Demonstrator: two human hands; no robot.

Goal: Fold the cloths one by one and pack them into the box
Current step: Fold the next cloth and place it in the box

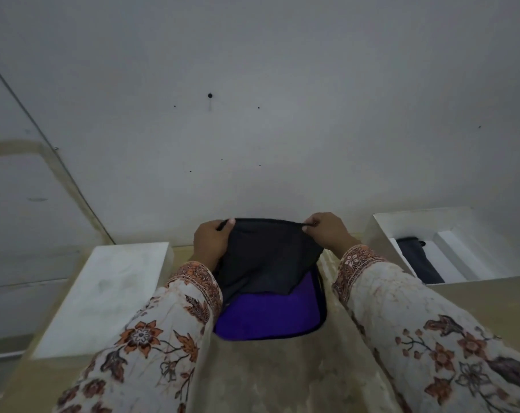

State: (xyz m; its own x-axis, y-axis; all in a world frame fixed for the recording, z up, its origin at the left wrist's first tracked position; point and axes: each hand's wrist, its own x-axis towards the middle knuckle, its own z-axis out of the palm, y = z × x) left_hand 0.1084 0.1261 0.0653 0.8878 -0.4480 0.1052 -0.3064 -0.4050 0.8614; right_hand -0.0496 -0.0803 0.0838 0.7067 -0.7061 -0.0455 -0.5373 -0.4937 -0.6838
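A black cloth [267, 257] hangs stretched between my two hands in the middle of the view. My left hand [211, 242] pinches its top left corner and my right hand [327, 231] pinches its top right corner. Under its lower edge lies a purple cloth [267, 317] on the tabletop. An open white box [449, 234] stands at the right, with a dark folded cloth [419, 260] inside it.
A white lid or flat box [104, 293] lies at the left on the beige table [282, 377]. A plain grey-white wall [253, 114] rises just behind the table. My floral sleeves cover both forearms.
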